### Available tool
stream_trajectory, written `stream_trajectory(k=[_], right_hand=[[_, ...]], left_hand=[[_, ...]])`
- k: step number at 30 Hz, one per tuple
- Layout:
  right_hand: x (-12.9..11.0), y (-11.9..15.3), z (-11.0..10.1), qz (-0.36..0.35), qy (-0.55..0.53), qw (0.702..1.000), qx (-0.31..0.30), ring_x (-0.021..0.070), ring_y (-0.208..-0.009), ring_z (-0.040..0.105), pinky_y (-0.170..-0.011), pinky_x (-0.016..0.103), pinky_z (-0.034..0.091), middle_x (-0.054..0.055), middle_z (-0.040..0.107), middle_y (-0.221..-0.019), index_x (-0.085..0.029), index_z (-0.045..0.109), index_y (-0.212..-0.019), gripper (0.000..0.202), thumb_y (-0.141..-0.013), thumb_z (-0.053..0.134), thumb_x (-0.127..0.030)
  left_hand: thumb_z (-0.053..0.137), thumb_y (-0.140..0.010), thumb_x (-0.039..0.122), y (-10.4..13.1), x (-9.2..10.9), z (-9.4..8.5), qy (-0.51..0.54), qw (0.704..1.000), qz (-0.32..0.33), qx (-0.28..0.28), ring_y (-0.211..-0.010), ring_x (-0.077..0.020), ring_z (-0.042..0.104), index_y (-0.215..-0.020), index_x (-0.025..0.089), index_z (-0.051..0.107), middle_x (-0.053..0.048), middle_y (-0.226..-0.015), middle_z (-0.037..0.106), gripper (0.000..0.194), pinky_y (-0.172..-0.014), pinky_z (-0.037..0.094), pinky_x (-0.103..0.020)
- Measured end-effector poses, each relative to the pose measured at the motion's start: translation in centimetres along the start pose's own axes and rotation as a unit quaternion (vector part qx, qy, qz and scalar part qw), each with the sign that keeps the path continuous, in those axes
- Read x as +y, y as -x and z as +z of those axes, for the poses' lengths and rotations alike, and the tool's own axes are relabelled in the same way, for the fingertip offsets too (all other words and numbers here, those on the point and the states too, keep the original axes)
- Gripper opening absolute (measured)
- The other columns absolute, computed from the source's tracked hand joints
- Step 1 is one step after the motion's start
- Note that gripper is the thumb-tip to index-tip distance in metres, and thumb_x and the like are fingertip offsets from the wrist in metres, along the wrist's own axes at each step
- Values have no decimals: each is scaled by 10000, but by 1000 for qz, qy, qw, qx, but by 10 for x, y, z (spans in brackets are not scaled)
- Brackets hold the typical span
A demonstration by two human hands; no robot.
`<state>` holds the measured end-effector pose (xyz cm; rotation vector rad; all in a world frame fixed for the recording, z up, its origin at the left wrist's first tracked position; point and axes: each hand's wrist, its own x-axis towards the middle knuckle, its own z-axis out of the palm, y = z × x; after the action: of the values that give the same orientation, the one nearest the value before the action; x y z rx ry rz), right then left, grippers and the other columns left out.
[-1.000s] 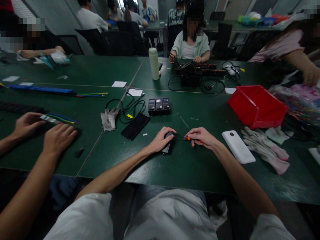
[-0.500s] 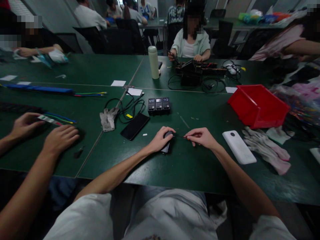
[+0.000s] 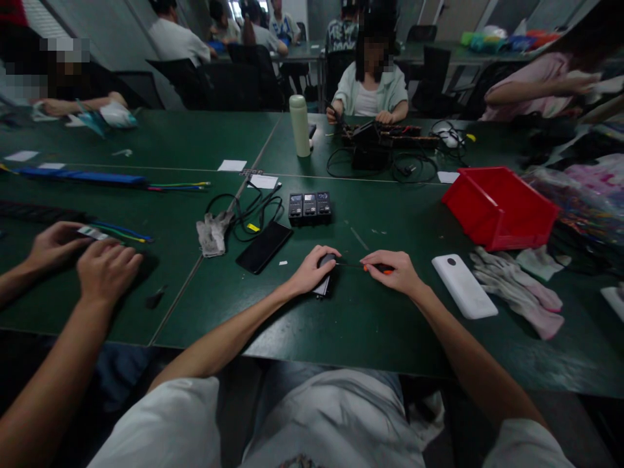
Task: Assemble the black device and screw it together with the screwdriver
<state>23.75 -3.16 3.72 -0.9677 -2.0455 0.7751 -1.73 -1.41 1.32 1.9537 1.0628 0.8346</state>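
Observation:
My left hand [image 3: 312, 270] is wrapped over a small dark device with a lighter lower part [image 3: 322, 286], pressed on the green table [image 3: 312, 331]. To its right, my right hand [image 3: 394, 270] pinches a screwdriver with an orange and black handle [image 3: 385, 268]. The thin shaft points left and reaches the device's side; its tip is too small to make out. Beyond my hands stands a black block with three units [image 3: 310, 208]. A black phone [image 3: 264, 247] lies to the left of my left hand.
A white power bank [image 3: 465, 286], gloves [image 3: 519, 289] and a red bin [image 3: 502, 208] are at the right. Left are a glove [image 3: 213, 234], cables [image 3: 258, 208] and a neighbour's hands [image 3: 104, 263]. A green bottle [image 3: 299, 127] stands farther back.
More of the orange handle shows in my right hand, whose fingers have shifted slightly. My left hand stays on the device. The neighbour's nearer hand has moved a little left.

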Motion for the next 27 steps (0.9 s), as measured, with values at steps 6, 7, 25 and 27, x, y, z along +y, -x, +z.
stream_trajectory(k=[6, 7, 25, 27], right_hand=[[-2, -6, 12, 179, -225, 949, 129, 160, -583, 667, -497, 268, 513, 95, 726, -923, -164, 643, -1007, 358, -882, 528, -480], [-1, -8, 12, 206, -272, 930, 137, 157, -569, 666, -471, 253, 492, 104, 727, -932, -158, 632, -1014, 395, -892, 492, -506], [13, -6, 4, 325, -393, 857, -67, 22, -346, 396, -303, 149, 202, 38, 676, -637, -108, 663, -1040, 337, -812, 659, -356], [12, -7, 5, 309, -379, 870, -66, 24, -361, 415, -314, 147, 222, 32, 670, -642, -115, 665, -1051, 342, -810, 666, -357]], left_hand=[[487, -906, 306, -3, -6, 0, 3, 998, 3, 58, -1036, -196, 538, -1099, 199, 609, -49, -1071, 595, 253, -984, 392, -346], [493, -903, 303, -4, -6, 0, 1, 998, 6, 66, -1035, -194, 538, -1096, 199, 610, -48, -1070, 596, 249, -982, 393, -343], [479, -909, 290, 0, -1, -1, -23, 998, 5, 53, -997, -180, 528, -1099, 209, 604, -42, -1009, 553, 241, -955, 406, -324], [476, -908, 287, -1, -2, -1, -22, 998, 3, 52, -1003, -182, 528, -1097, 208, 605, -42, -1013, 557, 242, -960, 404, -327]])
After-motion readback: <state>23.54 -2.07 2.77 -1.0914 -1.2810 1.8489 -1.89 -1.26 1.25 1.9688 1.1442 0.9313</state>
